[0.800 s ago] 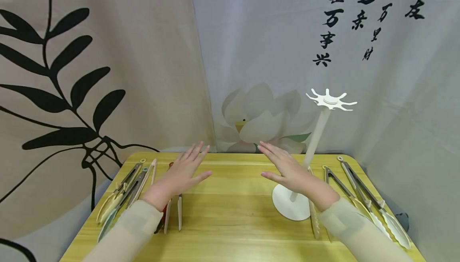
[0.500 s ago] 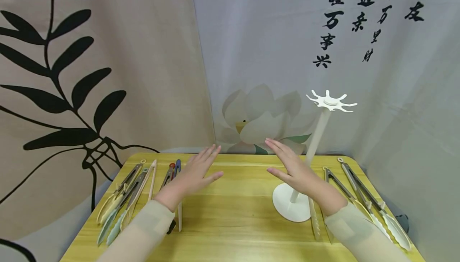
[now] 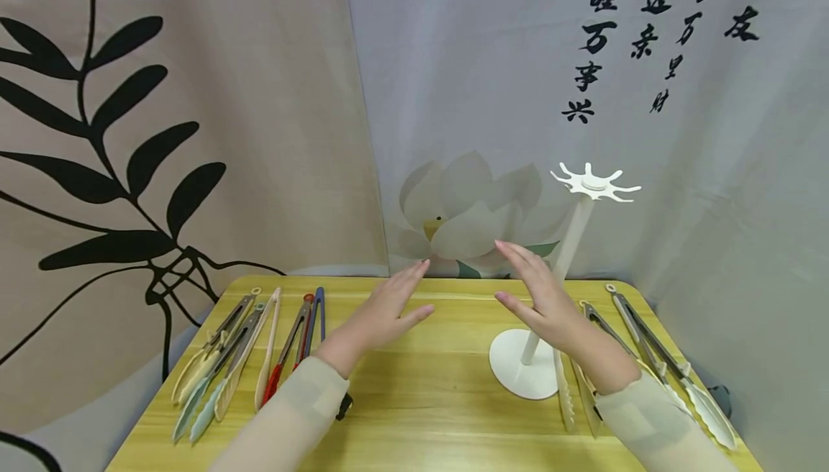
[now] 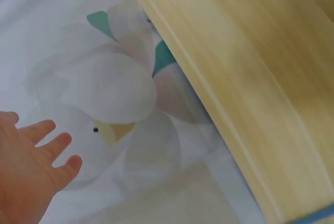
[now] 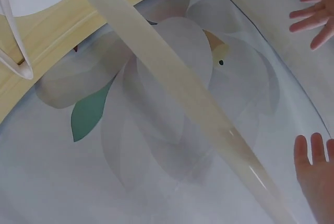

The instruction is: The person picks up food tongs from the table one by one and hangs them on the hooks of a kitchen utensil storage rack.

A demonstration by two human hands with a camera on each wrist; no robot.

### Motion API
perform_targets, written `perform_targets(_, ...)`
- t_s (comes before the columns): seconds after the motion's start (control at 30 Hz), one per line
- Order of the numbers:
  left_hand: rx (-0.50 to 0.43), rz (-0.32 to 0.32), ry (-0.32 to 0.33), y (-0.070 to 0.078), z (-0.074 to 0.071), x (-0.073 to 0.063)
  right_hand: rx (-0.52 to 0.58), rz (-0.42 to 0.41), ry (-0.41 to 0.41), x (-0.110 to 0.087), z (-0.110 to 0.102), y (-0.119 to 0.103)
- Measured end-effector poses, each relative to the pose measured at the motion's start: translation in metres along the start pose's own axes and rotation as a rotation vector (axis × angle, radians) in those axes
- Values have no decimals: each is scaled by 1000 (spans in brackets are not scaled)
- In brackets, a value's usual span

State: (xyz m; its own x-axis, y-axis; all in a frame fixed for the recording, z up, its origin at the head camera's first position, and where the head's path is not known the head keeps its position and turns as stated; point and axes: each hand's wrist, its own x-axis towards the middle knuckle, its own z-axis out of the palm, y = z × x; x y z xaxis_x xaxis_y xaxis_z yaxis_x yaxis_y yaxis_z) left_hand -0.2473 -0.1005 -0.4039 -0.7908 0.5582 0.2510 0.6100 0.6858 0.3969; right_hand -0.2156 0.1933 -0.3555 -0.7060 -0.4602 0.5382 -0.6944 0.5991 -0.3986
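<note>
My left hand (image 3: 388,310) is held over the middle of the table, its fingers extended and thumb apart, touching nothing. In the left wrist view its fingertips show at the lower left. My right hand (image 3: 544,306) hovers in front of the pole of a white stand (image 3: 575,234), fingers likewise extended and holding nothing. That stand has a round base and a ring of hooks on top. Left of my left hand lie red-tipped tongs (image 3: 285,357) and blue-handled tongs (image 3: 315,321), partly hidden by the forearm.
Farther left lie teal-tipped tongs (image 3: 220,375), beige tongs (image 3: 214,350) and cream tongs (image 3: 268,357). More tongs, including a white-tipped pair (image 3: 673,371), lie at the right, some under the right forearm. A printed curtain (image 3: 466,98) hangs behind the wooden table (image 3: 427,414).
My left hand has moved right, uncovering the red-tipped and blue-handled tongs. My right hand has shifted slightly right and up. The tongs and stand have stayed put.
</note>
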Motion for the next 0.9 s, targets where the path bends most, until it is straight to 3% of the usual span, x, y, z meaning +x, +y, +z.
perform_targets(0.5, -218, -5, 1, 32, 30, 29, 138, -121, 351, -9, -16, 8)
perform_targets(0.73, -299, -3, 33, 50, 41, 40, 136, -67, 521, -13, -19, 10)
perform_targets(0.9, -357, 5, 58, 59, 50, 48, 187, 7, 582, -13, -26, -6)
